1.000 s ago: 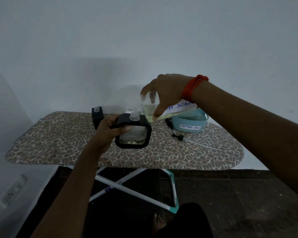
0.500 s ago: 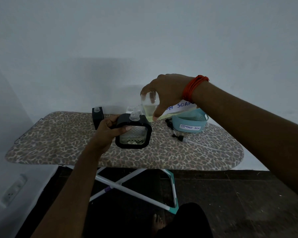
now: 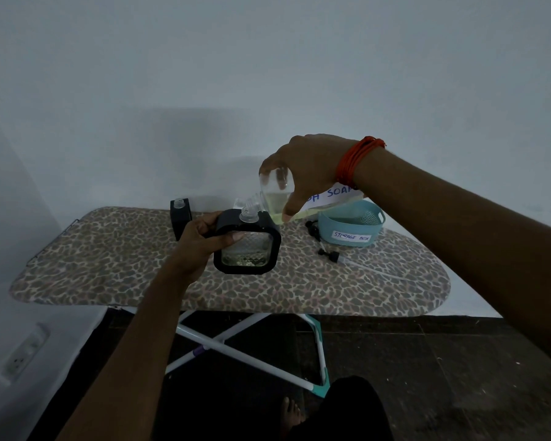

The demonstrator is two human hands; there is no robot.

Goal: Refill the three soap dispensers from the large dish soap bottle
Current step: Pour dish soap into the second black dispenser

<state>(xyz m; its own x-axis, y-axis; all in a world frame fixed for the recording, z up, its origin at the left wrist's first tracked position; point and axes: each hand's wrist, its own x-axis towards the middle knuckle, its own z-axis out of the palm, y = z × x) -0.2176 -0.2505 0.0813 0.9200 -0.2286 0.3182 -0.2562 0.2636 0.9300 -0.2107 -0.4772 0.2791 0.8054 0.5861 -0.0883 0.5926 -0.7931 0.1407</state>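
My left hand (image 3: 201, 240) grips a square black-framed clear soap dispenser (image 3: 248, 246) by its left side, held above the ironing board (image 3: 109, 268). My right hand (image 3: 303, 173) holds the large clear dish soap bottle (image 3: 275, 198) tilted down to the left, its spout at the dispenser's open neck. Pale yellow soap lies in the bottle's lower side. A little liquid shows at the dispenser's bottom. A second black dispenser (image 3: 180, 214) stands open-necked at the board's back. Behind the held one, a clear object (image 3: 240, 203) peeks out; I cannot tell what it is.
A teal basket labelled "storage box" (image 3: 350, 229) sits at the back right of the board. Black pump heads with tubes (image 3: 328, 254) lie in front of it. The board's white crossed legs (image 3: 236, 348) stand on a dark floor. A wall socket (image 3: 23, 354) is low left.
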